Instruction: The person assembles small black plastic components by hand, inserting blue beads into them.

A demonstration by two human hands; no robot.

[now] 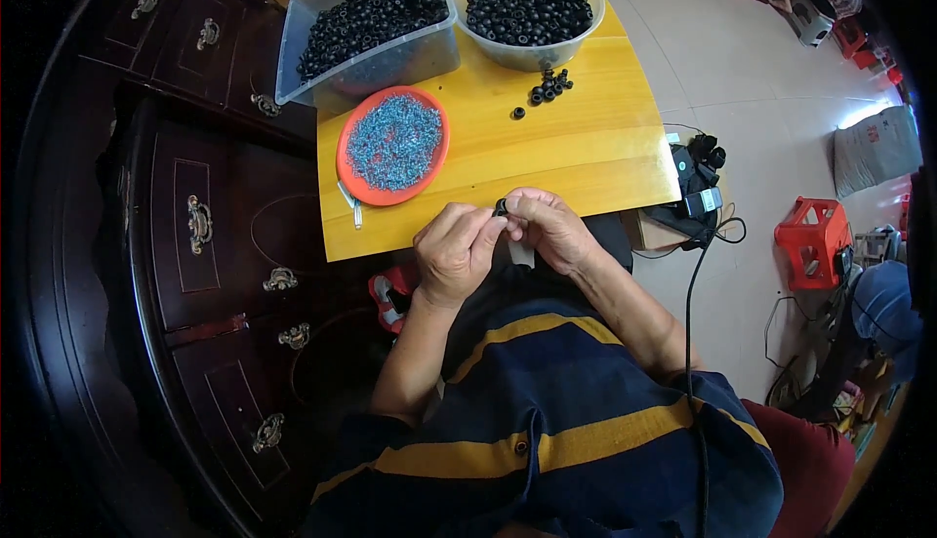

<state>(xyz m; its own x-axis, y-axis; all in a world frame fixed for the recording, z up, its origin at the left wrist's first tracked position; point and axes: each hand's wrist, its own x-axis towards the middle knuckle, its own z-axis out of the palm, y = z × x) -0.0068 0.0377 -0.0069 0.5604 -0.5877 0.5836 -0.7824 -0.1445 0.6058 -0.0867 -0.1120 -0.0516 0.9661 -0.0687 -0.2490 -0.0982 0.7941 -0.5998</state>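
Observation:
My left hand (455,253) and my right hand (549,229) meet at the near edge of the yellow table (547,162). Between the fingertips of my right hand is a small black round part (502,206), like those in the tubs. The left fingertips press close against it; whether they pinch something small of their own is hidden. Left of the hands, an orange-red plate (346,162) holds many tiny bluish, shiny pieces. Several loose black round parts (549,87) lie beyond the hands, with a single black part (518,113) beside them.
At the back stand a clear rectangular bin (390,79) and a round clear tub (537,54), both full of black parts. Dark drawers (200,216) line the left. Right of the table are a black cable (691,314), adapters (701,202) and a red stool (812,245).

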